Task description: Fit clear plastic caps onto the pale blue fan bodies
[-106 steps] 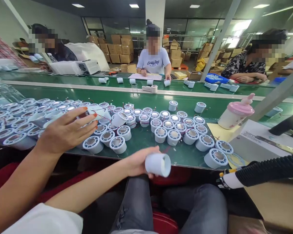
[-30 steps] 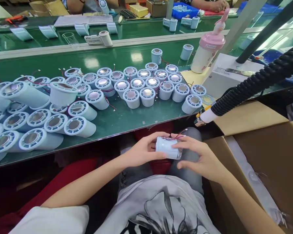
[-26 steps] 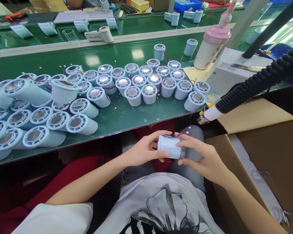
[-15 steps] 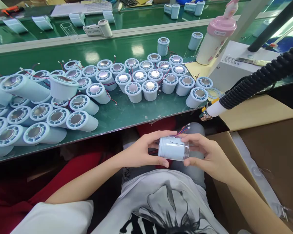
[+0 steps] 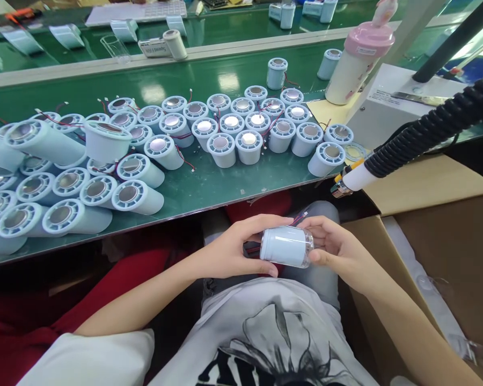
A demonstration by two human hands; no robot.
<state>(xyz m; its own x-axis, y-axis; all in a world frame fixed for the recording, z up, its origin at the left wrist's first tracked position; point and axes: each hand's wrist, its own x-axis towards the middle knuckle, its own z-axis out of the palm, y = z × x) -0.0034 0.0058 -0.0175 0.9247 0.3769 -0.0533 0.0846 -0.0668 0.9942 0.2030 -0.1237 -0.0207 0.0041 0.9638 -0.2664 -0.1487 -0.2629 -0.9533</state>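
Over my lap, a light blue cylindrical housing [image 5: 284, 245] lies on its side, with a clear plastic sleeve [image 5: 309, 247] around it that sticks out past its right end. My left hand [image 5: 247, 247] grips the left end, thumb below and fingers above. Thin red and dark wires with a small white connector [image 5: 301, 216] show behind the housing. My right hand [image 5: 333, 247] is at the sleeve's right end, its thumb touching the rim and its fingers curved behind. How firmly the right fingers hold the sleeve is partly hidden.
Many similar blue housings [image 5: 221, 150] crowd the green bench [image 5: 193, 187]. A pink-lidded bottle [image 5: 358, 64] stands at the back right. A black corrugated hose [image 5: 426, 128] with a metal tip reaches in above an open cardboard box [image 5: 438, 187].
My right hand has shifted slightly right, its fingers moving off the housing's top towards the clear sleeve's end. My left hand keeps its grip. The view has shifted a little.
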